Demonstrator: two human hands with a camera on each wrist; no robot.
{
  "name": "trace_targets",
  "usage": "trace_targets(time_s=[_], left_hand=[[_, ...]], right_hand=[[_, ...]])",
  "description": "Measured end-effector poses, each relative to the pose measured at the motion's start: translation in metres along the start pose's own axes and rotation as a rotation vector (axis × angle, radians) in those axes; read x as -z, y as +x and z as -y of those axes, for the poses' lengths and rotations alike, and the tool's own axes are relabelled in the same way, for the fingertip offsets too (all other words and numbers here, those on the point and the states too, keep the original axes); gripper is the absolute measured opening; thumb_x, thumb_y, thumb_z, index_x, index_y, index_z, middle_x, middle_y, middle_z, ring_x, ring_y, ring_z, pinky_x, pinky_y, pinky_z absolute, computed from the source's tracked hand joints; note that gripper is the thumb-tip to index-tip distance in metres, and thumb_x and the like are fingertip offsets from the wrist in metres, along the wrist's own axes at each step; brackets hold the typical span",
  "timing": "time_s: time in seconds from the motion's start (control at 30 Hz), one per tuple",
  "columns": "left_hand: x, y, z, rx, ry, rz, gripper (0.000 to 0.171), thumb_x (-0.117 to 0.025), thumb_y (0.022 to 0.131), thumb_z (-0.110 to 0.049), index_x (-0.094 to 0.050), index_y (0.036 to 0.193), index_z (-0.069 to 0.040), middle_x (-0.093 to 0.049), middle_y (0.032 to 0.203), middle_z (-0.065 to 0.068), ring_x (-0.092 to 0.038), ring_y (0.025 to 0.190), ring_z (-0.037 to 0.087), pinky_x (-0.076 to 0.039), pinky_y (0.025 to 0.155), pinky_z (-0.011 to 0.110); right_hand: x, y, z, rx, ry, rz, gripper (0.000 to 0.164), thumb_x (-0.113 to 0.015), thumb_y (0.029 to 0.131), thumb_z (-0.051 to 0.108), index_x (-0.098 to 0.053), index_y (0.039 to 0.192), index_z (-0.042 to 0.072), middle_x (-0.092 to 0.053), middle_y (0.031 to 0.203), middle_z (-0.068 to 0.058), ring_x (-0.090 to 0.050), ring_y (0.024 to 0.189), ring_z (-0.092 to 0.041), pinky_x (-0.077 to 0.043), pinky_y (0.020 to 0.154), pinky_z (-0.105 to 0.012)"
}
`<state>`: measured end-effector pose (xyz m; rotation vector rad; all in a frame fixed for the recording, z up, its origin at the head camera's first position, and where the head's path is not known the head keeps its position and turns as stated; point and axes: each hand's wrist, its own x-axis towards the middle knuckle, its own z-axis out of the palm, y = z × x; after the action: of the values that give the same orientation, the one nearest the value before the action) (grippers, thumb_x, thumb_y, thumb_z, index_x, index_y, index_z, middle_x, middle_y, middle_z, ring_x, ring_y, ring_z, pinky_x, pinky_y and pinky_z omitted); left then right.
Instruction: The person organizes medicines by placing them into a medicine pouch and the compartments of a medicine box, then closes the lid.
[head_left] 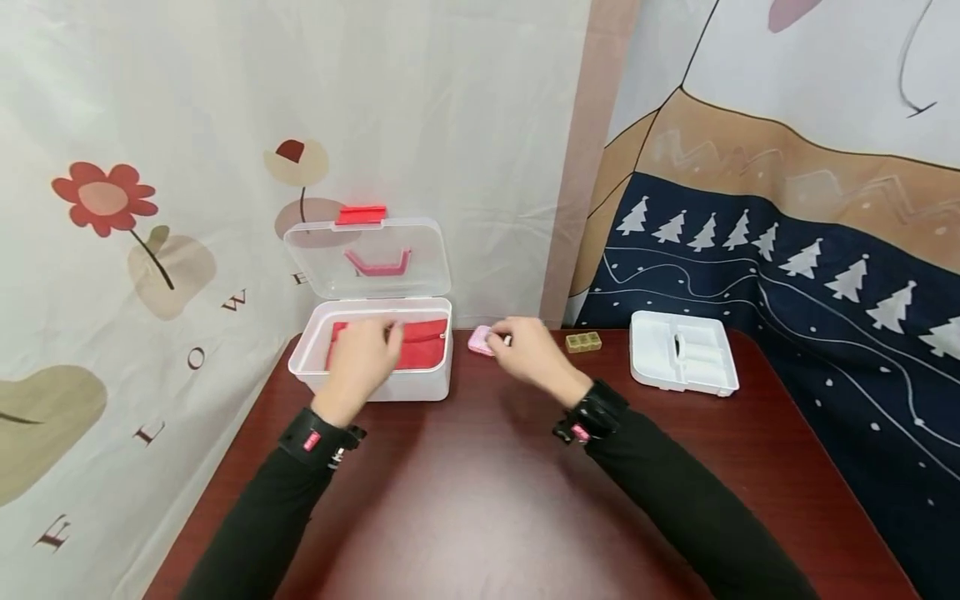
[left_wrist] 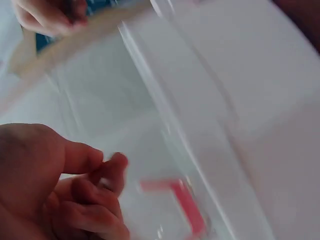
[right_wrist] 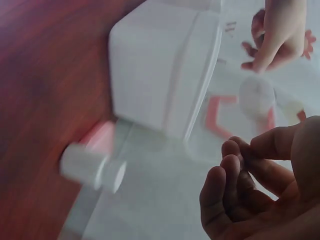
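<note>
A clear-white plastic box (head_left: 408, 387) stands at the back left of the table with its lid (head_left: 315, 258) raised; a red zippered pouch (head_left: 422, 353) lies inside. Over the box hovers my left hand (head_left: 358, 354), its fingers loosely curled and holding nothing. My right hand (head_left: 528, 352) is in the air beside the box, thumb near the fingertips, with nothing visible between them. Close to it are a pink case (head_left: 480, 340) and a small white bottle (right_wrist: 87, 167), which the right hand mostly hides in the head view.
A small yellowish compartment box (head_left: 583, 342) lies right of the right hand. Farther right is a white divided tray (head_left: 651, 350) with white rolled or cylindrical contents (head_left: 701, 352). Printed curtains hang close behind the table (head_left: 487, 500).
</note>
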<state>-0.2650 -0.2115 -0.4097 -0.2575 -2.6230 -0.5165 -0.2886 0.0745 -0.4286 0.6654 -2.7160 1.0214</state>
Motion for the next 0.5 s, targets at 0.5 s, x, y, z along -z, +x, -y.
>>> trace_targets(time_s=[0.5], left_hand=[[-0.121, -0.055, -0.153, -0.228, -0.135, 0.417, 0.026, -0.065, 0.109, -0.038, -0.085, 0.113, -0.022, -0.085, 0.100, -0.005, -0.081, 0.089, 0.020, -0.063, 0.075, 0.038]], right_hand=[[0.080, -0.094, -0.124, -0.264, -0.105, -0.019, 0.028, -0.063, 0.107, 0.022, -0.085, 0.114, 0.006, -0.084, 0.113, -0.016, -0.077, 0.109, -0.036, -0.058, 0.100, -0.057]])
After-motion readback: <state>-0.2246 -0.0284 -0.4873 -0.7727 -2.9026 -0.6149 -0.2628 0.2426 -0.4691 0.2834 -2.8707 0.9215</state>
